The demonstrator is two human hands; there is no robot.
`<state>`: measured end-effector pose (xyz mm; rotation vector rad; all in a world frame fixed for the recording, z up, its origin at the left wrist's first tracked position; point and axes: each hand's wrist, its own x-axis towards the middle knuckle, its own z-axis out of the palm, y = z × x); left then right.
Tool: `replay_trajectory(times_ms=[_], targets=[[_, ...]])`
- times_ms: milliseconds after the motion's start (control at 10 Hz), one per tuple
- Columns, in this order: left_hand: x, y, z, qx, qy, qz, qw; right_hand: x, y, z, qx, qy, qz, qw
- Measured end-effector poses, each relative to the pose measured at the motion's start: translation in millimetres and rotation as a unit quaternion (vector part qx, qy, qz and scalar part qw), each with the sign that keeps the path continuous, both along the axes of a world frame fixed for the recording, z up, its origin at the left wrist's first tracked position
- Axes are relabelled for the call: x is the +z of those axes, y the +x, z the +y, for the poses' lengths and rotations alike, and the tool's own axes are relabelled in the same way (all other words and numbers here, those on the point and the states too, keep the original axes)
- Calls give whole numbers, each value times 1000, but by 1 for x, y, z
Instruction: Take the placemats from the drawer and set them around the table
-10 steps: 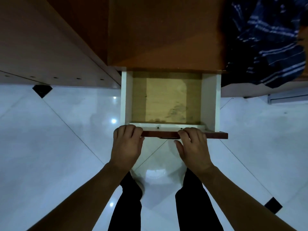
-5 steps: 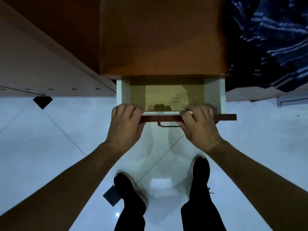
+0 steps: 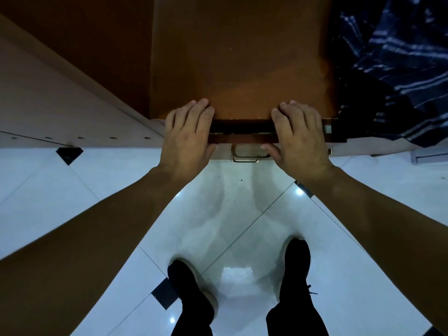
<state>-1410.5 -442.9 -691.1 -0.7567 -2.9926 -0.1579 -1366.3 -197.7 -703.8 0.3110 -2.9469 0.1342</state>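
Observation:
The drawer front [image 3: 242, 139], a dark red-brown strip with a metal handle [image 3: 244, 157], sits almost flush under the brown cabinet top [image 3: 242, 57]. Only a thin dark gap shows above it, and the drawer's inside is hidden. My left hand [image 3: 188, 137] lies over the left part of the drawer front, fingers reaching onto the cabinet top, thumb below. My right hand [image 3: 300, 139] holds the right part the same way. No placemat is in view.
A dark blue striped cloth [image 3: 397, 57] hangs over the cabinet at the right. A pale wooden panel [image 3: 48, 105] runs along the left. Below is a glossy white tiled floor [image 3: 72, 202] with my two black shoes [image 3: 191, 287] close to the cabinet.
The drawer stood open and empty a second ago; both hands have pushed it in until it is nearly shut. My feet have stepped closer to the cabinet.

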Motion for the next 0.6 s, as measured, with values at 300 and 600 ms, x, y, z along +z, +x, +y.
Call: replay_trajectory(times_ms=[300,600], targets=[[5,-18,17,42,-36,42,998,4,-16,-13,-42,31,55,997],[55,-10,34,74,-72,-95,990,59,-14,-18,-50,-1,-128,991]])
